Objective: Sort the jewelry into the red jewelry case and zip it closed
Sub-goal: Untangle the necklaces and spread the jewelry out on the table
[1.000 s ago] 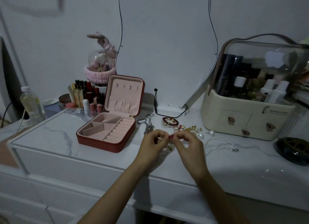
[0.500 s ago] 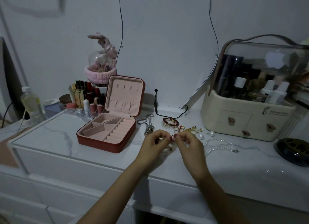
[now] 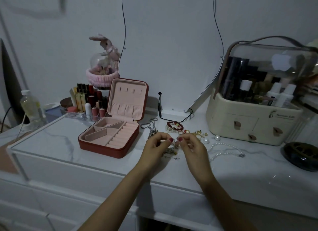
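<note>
The red jewelry case [image 3: 103, 149] lies open on the white dresser top [image 3: 51, 144], its pink lid upright and its compartments bare. To its right, my left hand [image 3: 155, 150] and my right hand [image 3: 192, 149] meet, each pinching an end of a thin chain necklace [image 3: 170, 150] that dangles between them onto the top. Behind my hands lie a silver chain [image 3: 152, 130], a red bead bracelet [image 3: 174, 125], small rings and gold pieces [image 3: 199, 133] and two pearl earrings [image 3: 211, 139]. A pearl necklace [image 3: 225, 150] lies to the right.
A cream cosmetics organizer [image 3: 253, 125] with a clear dome stands at the right, a dark round dish [image 3: 301, 155] in front of it. Lipsticks [image 3: 87, 101], a bottle [image 3: 31, 106] and a bunny dome [image 3: 103, 67] crowd the back left. A mirror [image 3: 168, 50] leans behind.
My two hands have drawn slightly apart while working the thin chain; the rest has not moved.
</note>
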